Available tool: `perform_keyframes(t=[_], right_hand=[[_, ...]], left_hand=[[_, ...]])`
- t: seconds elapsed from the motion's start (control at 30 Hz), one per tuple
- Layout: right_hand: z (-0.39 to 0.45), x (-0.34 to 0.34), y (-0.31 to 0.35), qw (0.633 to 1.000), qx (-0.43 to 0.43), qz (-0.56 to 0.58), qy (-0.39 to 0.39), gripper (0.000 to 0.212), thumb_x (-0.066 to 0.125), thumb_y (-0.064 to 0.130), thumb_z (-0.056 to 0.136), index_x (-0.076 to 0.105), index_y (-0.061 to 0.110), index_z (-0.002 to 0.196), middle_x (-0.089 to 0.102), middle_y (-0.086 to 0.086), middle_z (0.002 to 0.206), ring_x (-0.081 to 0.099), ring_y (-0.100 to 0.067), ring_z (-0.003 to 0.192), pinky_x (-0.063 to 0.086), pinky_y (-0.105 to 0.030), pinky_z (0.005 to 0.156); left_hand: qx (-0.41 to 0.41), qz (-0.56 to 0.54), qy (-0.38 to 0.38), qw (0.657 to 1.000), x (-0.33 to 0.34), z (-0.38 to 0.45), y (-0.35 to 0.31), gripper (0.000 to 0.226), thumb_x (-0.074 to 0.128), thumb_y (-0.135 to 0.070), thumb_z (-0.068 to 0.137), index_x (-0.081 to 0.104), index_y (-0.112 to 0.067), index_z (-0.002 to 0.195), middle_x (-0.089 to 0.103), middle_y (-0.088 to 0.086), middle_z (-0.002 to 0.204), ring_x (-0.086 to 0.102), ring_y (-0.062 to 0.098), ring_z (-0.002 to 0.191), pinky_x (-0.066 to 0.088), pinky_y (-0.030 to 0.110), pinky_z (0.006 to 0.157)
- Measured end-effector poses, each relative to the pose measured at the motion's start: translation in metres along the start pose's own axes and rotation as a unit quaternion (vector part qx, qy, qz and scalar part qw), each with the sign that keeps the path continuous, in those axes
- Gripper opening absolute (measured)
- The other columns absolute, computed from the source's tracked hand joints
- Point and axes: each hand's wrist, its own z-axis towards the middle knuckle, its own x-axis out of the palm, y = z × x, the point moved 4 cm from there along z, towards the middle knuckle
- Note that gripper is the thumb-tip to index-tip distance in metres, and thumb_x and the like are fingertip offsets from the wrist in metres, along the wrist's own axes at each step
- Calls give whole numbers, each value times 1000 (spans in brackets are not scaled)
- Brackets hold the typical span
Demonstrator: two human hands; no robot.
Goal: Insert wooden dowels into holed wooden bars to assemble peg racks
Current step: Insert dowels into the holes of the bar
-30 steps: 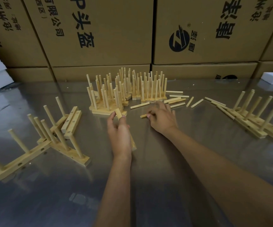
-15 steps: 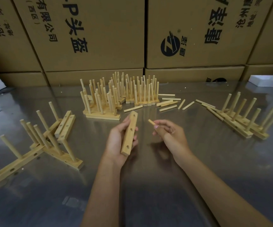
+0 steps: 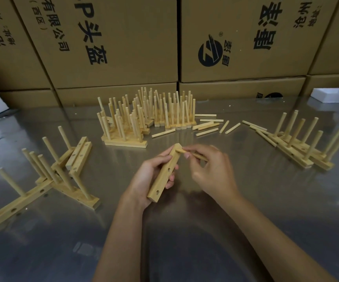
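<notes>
Where the two forearms meet above the steel tabletop (image 3: 246, 210), the left hand (image 3: 150, 176) curls around a holed wooden bar (image 3: 164, 173), fingers wrapped on its far side and thumb along its near edge. The bar's long axis runs from lower left, near the wrist, up and to the right, away from the viewer; three holes show on its upturned face. The right hand (image 3: 211, 169) pinches a wooden dowel (image 3: 195, 156) between thumb and fingers; the dowel lies nearly level, its left tip touching the bar's far end, though whether it has entered a hole cannot be told. To the left lie partly assembled racks (image 3: 42, 180): bars flat or tipped, dowels leaning at mixed angles, with two bare bars (image 3: 81, 155) propped against them. To the right, more racks (image 3: 303, 147) rest with dowels slanting up and rightward. Beyond the hands, loose dowels (image 3: 207, 126) lie scattered flat on the table, just right of a dense cluster of finished racks (image 3: 144, 117) whose dowels stand upright. Closed cardboard cartons (image 3: 235, 41) printed with Chinese characters and a round logo form a wall behind, contents unseen. White foam blocks (image 3: 331, 94) sit at both far edges.
</notes>
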Motion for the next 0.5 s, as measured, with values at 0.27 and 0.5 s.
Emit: perform_keyframes(t=[0.27,0.5], right_hand=[[1,-6,-3,999,-3,-33,35,18,62,15,90,74,26,98,57,18,69,53,-6,70,42,-28,62],[3,-1,-11,996,73,-3,44,15,62,12,87,70,23,82,59,9,60,46,-7,52,32,-22,48]], left_hand=[[3,36,1,999,2,-1,1,43,52,-16,95,60,-25,136,59,6,77,49,14,57,38,24,45],[11,89,-10,996,4,-4,2,44,49,-14,98,57,-25,140,56,5,76,48,13,55,38,24,45]])
